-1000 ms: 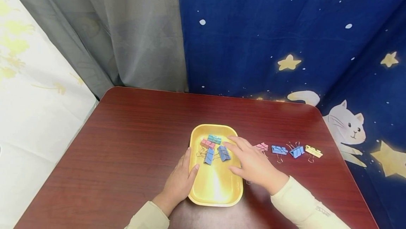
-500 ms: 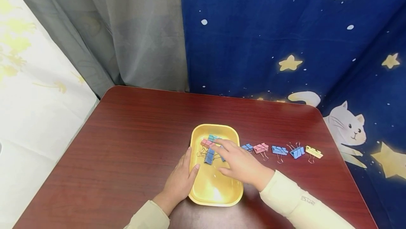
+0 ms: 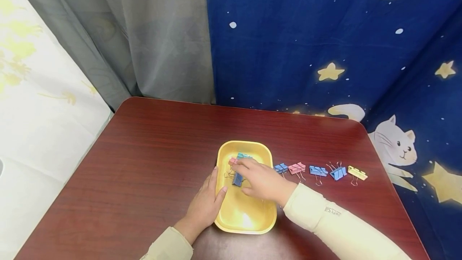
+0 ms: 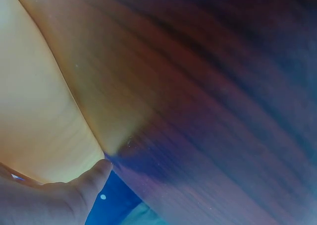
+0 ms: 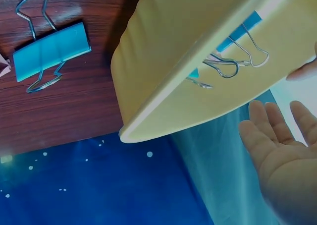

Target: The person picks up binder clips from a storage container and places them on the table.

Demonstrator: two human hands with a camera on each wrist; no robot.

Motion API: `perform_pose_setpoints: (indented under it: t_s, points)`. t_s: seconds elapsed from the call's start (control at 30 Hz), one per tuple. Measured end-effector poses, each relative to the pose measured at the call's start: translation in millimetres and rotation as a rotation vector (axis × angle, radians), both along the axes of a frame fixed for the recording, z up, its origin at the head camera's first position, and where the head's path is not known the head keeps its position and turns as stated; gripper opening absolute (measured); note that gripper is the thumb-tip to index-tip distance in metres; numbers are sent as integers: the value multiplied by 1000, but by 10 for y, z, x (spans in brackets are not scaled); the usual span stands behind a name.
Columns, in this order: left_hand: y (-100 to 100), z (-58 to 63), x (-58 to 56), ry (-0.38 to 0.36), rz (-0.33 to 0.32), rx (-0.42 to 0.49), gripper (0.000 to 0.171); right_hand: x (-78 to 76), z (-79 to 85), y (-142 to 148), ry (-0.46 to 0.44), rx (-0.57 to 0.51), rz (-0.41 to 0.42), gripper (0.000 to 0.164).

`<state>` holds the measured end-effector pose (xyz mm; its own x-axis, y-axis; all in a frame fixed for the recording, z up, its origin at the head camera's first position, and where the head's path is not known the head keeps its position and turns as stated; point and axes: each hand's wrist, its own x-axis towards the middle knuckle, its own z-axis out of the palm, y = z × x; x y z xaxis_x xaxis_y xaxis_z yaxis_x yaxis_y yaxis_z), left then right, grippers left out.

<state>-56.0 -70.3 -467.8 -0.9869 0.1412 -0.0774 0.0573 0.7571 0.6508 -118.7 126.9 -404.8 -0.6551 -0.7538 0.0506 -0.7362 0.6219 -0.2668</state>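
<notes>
L hand point(image 3: 203, 206) braces the yellow tray point(image 3: 249, 214) at its 9 o'clock side — fingers laid nearly straight along the outer wall, thumb hooked over the rim, so the wall sits pinched btwn; prob. to stop it sliding on smooth wood. R hand point(image 3: 262, 182) hangs over the tray just toward 1 o'clock of centre, fingers loosely bent and a bit apart, apparently w/ nothing btwn them; whether a fingertip touches a clip, can't tell.

Inside, toward 11–12 o'clock: teal clip point(image 3: 245, 155), pink clip point(image 3: 232, 160) and dark blue clip point(image 3: 237, 180), bunched w/ wire loops crossing. Outside, from 2 to almost 3 o'clock, a loose row: blue clip point(image 3: 280, 168), rose clip point(image 3: 297, 168), two more blue clips point(image 3: 318, 171) and a pale yellow clip point(image 3: 357, 172) — spaced out, which seems to keep wires from snagging.

Tray: glossy, likely plastic, rounded rectangle, ribbed outside. Clips: folded coated bodies, bent shiny wire handles. Table point(image 3: 162, 144): red-brown, dark streaky grain, rounded corners. Blue curtain point(image 3: 274, 51) at 12–2, soft cloth w/ stars.
</notes>
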Motion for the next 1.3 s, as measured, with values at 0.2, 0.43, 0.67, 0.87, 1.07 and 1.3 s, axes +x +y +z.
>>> perform_pose_setpoints:
  t_s: [0.2,0.43,0.67,0.87,1.07,1.3]
  points:
    - [-5,2,-3,2,2,0,65,-50,-49,-93,-19,14,-12,56]
    - [-5,1,-3,0,0,-1,65,-93,-125,-156,-22,44,-15,47]
    - [-4,-12,-8,-4,2,4,65,-113,-183,-178,-37,76,-34,47]
    - [-4,-24,-9,2,4,9,66,-128,-219,-186,-44,62,-27,45]
    - [-8,-34,-7,1,1,9,66,-133,-263,-187,-28,59,-25,46]
    - [-8,-36,-9,1,0,13,66,-136,-292,-211,-63,81,-45,47]
